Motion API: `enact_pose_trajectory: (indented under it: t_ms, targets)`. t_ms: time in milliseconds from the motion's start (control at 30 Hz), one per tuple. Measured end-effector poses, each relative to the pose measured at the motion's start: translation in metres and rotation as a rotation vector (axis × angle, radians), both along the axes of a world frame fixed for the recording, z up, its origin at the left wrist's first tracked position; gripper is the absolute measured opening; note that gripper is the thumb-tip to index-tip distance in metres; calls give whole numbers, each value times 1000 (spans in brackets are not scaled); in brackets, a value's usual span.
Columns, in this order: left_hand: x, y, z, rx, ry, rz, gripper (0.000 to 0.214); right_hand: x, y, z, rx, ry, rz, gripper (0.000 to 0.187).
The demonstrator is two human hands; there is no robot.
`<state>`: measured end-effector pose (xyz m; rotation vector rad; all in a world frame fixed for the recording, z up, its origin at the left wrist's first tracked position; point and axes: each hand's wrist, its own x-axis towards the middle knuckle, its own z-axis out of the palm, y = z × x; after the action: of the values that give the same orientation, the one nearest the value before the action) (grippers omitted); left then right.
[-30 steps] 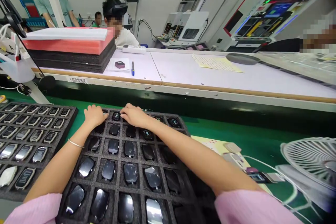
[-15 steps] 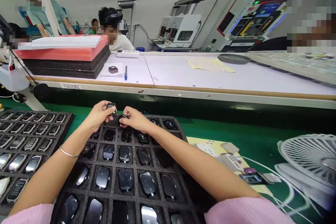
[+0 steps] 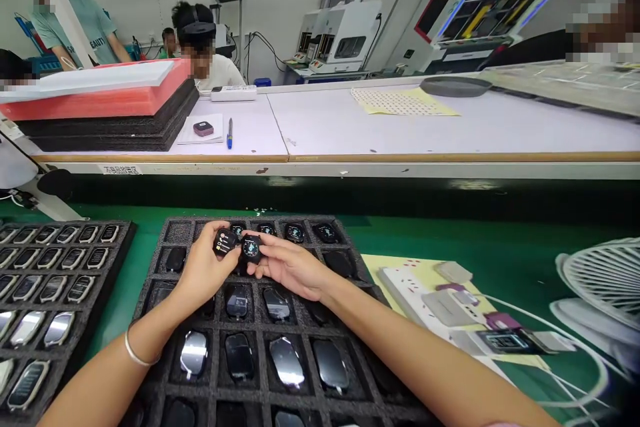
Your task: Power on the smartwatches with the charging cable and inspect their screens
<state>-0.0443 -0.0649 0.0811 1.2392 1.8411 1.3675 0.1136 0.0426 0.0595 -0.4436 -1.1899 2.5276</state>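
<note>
The left hand [image 3: 207,270] has its grip closed narrowly around a dark watch [image 3: 226,241] whose lit screen shows a list with small coloured icons. The right hand [image 3: 295,268] holds a second watch [image 3: 251,249] by its side, thumb and fingers narrow on the case, its screen lit with a round dial. The 2 watches are just beside each other, above the far part of a black foam tray [image 3: 177,233], which lies on the green worktop [image 3: 450,233] with its far edge toward the worktop's far edge. Along the tray's far edge, 4 more lit watches sit in compartments; nearer rows hold units with dark, glossy faces. A bracelet [image 3: 136,351] circles the left wrist. To the left, near the central tray's left edge, another foam tray [image 3: 125,240] carries pale-framed units in rows. Beyond the central tray's right edge lie a yellow sheet [image 3: 375,270], a white power strip [image 3: 400,285] and a white fan [image 3: 603,287].
</note>
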Motion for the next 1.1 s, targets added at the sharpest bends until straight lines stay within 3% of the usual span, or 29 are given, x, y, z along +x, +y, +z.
enact_pose_trajectory:
  t_ms: [267, 567, 1100]
  targets:
    - [4, -6, 7, -88, 216, 25, 36, 8, 0, -4, 92, 28, 53, 53]
    - [6, -9, 6, -50, 205, 73, 38, 8, 0, -3, 93, 49, 48, 55]
    - [20, -14, 12, -44, 154, 13, 38, 15, -4, 3, 132, 133, 116, 60]
